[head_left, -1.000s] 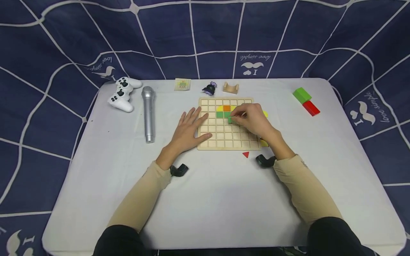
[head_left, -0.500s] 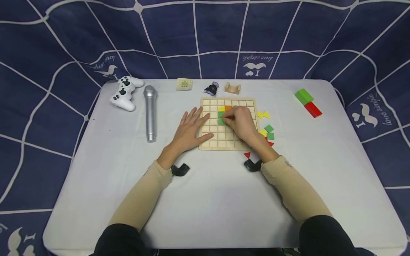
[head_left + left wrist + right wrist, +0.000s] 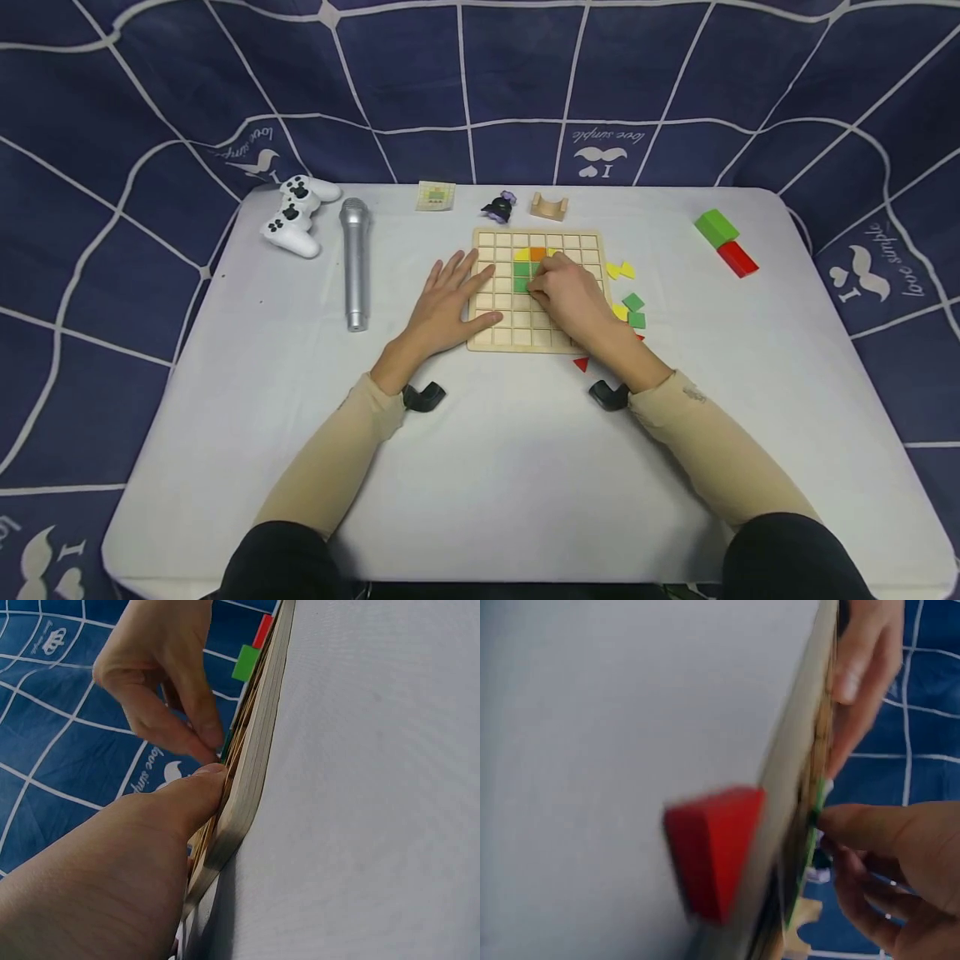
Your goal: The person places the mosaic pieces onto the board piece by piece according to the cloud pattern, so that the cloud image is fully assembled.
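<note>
A wooden grid board (image 3: 495, 337) lies at the table's middle, with an orange square (image 3: 537, 254), yellow corner pieces (image 3: 521, 255) and green square tiles (image 3: 521, 269) set in its upper cells. My left hand (image 3: 442, 304) rests spread on the board's left edge, thumb along the rim. My right hand (image 3: 576, 298) bends over the board, thumb and index fingertips pinching at a green square tile (image 3: 521, 286) in the lower green row; its fingers partly hide the neighbouring cells. In the right wrist view, green (image 3: 802, 879) shows along the board by the fingertips.
Right of the board lie loose yellow pieces (image 3: 620, 312), green squares (image 3: 633, 302) and a red triangle (image 3: 581, 364) near its front edge. Behind stand a pattern card (image 3: 436, 196), a dark figure (image 3: 499, 207) and a wooden holder (image 3: 549, 207). A microphone (image 3: 356, 267) and game controller (image 3: 298, 215) lie left.
My right hand has brought a green tile down into the row below the first green ones, then shifted slightly right along the board. The left hand has stayed in place.
</note>
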The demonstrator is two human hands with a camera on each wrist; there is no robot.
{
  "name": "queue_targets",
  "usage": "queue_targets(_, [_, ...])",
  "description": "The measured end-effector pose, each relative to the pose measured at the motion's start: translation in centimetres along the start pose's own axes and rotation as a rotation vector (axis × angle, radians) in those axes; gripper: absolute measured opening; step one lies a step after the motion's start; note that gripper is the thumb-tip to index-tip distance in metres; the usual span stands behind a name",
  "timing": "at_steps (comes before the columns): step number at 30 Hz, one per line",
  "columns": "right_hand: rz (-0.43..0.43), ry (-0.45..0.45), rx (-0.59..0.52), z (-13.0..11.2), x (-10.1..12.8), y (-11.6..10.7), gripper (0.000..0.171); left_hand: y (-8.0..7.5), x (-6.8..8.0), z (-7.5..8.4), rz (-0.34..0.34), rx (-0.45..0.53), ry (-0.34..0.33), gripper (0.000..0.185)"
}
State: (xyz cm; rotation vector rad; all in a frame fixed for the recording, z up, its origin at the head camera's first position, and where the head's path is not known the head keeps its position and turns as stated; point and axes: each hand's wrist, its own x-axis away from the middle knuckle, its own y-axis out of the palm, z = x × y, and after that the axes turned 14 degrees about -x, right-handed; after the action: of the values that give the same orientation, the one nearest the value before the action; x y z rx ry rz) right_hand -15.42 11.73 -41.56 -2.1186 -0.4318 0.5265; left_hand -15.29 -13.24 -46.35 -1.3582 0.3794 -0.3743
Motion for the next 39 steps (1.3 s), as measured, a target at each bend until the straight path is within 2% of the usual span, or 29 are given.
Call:
queue_targets(2, [0.006, 0.012, -0.027, 0.3, 0.5, -0.8, 0.008, 0.1, 0.0, 0.0, 0.004, -0.003, 0.003, 0.084])
queue_targets(10, [0.134, 0.123, -0.185, 3.5, 3.4, -4.7, 0.015, 0.0, 0.0, 0.0, -0.004, -0.009, 0.000, 0.085])
queue_targets(16, [0.168, 0.299, -0.217, 6.0, 6.2, -7.1, 0.021, -0.1, 0.2, 0.1, -0.003, -0.002, -0.001, 0.085])
queue_targets(21, [0.133, 0.439, -0.244, 7.4, 8.0, -8.4, 0.024, 0.0, 0.1, 0.2, -0.004, 0.008, 0.007, 0.085])
queue_targets(25, [0.107, 0.491, -0.270, 8.2, 8.5, -8.6, 0.026, 0.2, 0.1, 0.1, 0.000, -0.002, -0.004, 0.085])
queue_targets(30, [0.088, 0.541, -0.298, 8.6, 8.4, -7.7, 0.026, 0.5, 0.1, -0.1, -0.013, 0.000, 0.001, 0.085])
queue_targets(39, [0.122, 0.551, -0.337, 8.6, 8.0, -7.1, 0.027, 0.2, 0.0, -0.1, 0.009, 0.008, 0.006, 0.085])
